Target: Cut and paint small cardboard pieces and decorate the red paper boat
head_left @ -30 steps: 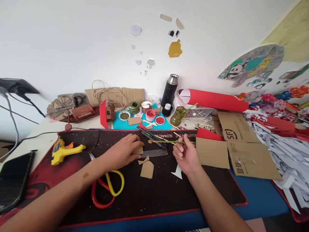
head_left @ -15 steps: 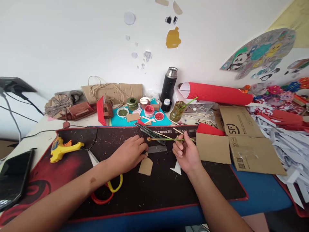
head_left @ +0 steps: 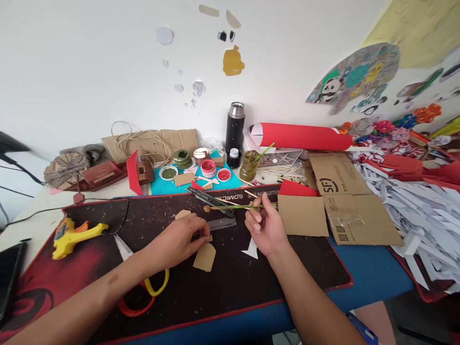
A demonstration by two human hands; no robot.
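Observation:
My right hand (head_left: 266, 223) grips a thin green, paint-stained stick (head_left: 230, 207), held level above the mat with a brownish knob at its left end. Whether it is a brush is unclear. My left hand (head_left: 185, 239) is low over the mat, fingers curled and thumb drawn in; its fingertips are partly hidden. Close to the thumb lies a small cardboard scrap (head_left: 210, 237), just above a cut cardboard piece (head_left: 204, 257). Another cardboard piece (head_left: 183, 214) shows behind the knuckles. A white paper cutout (head_left: 251, 249) lies below my right hand. Scissors (head_left: 157, 284) lie partly under my left forearm.
A metal ruler (head_left: 222, 224) and a dark cutter (head_left: 210, 200) lie beyond my hands. Paint pots (head_left: 208, 167), a murky jar (head_left: 249, 166) and a black flask (head_left: 235, 129) stand behind. Left lies a yellow glue gun (head_left: 77, 235); right, cardboard (head_left: 304, 215) and paper strips (head_left: 406, 211).
The view has swung to the right. My left hand has drawn slightly nearer, uncovering a cardboard piece behind it. My right hand still holds the stick in much the same pose.

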